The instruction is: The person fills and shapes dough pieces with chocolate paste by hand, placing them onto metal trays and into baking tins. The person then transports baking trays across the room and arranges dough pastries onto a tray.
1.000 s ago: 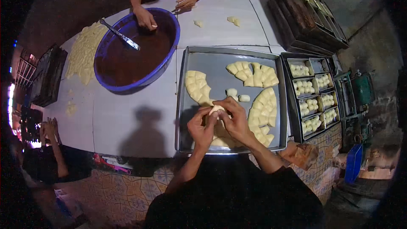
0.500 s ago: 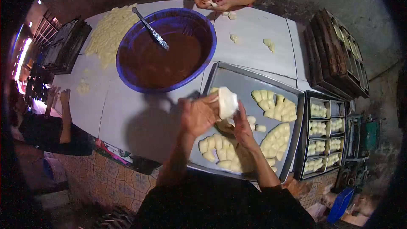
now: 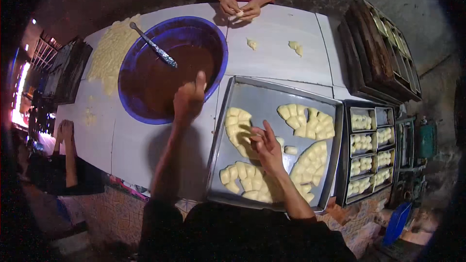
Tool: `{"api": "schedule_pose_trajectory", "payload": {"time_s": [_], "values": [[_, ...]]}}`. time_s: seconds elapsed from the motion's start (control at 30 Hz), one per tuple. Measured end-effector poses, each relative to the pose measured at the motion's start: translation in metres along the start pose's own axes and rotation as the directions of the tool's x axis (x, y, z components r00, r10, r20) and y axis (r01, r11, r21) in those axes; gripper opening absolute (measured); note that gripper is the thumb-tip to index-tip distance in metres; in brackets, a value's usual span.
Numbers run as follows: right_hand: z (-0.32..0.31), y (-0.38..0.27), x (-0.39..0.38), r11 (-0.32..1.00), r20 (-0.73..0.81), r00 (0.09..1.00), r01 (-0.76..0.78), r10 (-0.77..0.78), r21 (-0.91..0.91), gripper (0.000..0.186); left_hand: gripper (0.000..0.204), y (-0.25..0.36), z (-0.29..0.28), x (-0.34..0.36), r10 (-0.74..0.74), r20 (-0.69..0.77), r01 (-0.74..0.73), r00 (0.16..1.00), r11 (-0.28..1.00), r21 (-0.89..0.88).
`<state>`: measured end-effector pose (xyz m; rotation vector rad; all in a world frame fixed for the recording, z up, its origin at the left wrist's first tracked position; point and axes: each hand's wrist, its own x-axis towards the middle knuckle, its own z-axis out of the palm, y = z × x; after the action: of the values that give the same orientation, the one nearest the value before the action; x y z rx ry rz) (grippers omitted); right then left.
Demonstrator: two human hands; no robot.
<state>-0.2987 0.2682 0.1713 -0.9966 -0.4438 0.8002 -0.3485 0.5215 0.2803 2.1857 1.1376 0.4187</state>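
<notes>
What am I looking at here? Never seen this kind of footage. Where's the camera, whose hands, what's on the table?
No machine: a person wears a wide fisheye camera on the head, looking down, so straight edges bend. The forearms rising from the bottom edge are the wearer's. The left hand reaches to the rim of a blue basin of brown filling with a spoon in it; whether it holds anything is unclear. The right hand rests among dough pieces on a metal tray. Small filled pans sit to the right. Across the white table, another person's hands shape a dough piece.
</notes>
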Motion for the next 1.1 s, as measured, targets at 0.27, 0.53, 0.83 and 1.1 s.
{"api": "schedule_pose_trajectory", "payload": {"time_s": [0.27, 0.53, 0.83, 1.1], "values": [[0.035, 0.006, -0.020, 0.930, -0.180, 0.943, -0.222, 0.281, 0.293, 0.024, 0.073, -0.009, 0.045, -0.153, -0.121, 0.487, 0.501, 0.865, 0.247, -0.829], [0.021, -0.030, -0.062, 0.576, 0.226, 0.905, 0.407, -0.361, -0.709, 0.024, 0.040, -0.018, 0.061, -0.212, 0.202, 0.243, 0.039, 0.949, 0.688, -0.724], [0.005, -0.046, -0.087, 0.559, 0.241, 0.907, 0.405, -0.346, -0.723, 0.022, 0.027, -0.010, 0.093, -0.223, 0.073, 0.408, 0.324, 0.910, 0.490, -0.810], [-0.043, -0.045, -0.085, 0.819, 0.081, 0.840, -0.494, 0.536, -0.291, 0.042, 0.033, -0.002, 0.113, -0.217, 0.415, 0.316, 0.020, 0.854, 0.580, -0.814]]}}
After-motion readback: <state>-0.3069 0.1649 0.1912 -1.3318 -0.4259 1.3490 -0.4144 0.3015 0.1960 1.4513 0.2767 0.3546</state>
